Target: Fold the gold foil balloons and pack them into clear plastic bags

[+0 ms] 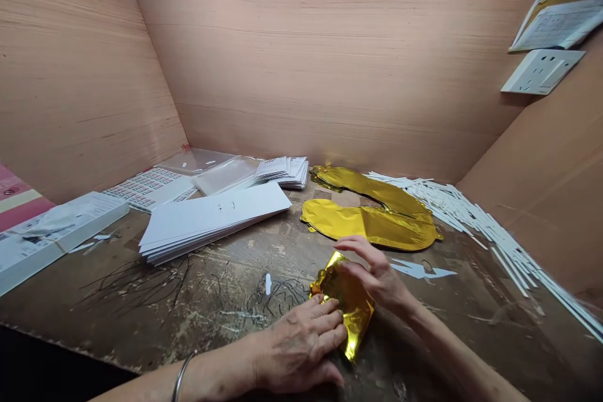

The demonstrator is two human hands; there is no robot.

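A folded piece of shiny gold foil [355, 308], which looks like a flat foil balloon, lies creased on the worn brown tabletop in front of me. My left hand [304, 339] rests on its left side, palm down, fingers stretched flat over the foil. At the foil's upper right is my right hand [374, 270], its thumb and fingers curved and apart around the upper edge. The fingertips of that hand touch or hover just over the foil; I cannot tell which. Beyond it lie stacked flat gold foil balloons [372, 223] in a curved shape.
White card sheets [211, 220] are stacked at left, with folded papers [287, 169], clear plastic bags [226, 176] and a sticker sheet [151, 188] behind. White sticks [471, 220] spread along the right. Dark thin wires [141, 282] lie at front left. Board walls [301, 63] enclose the table.
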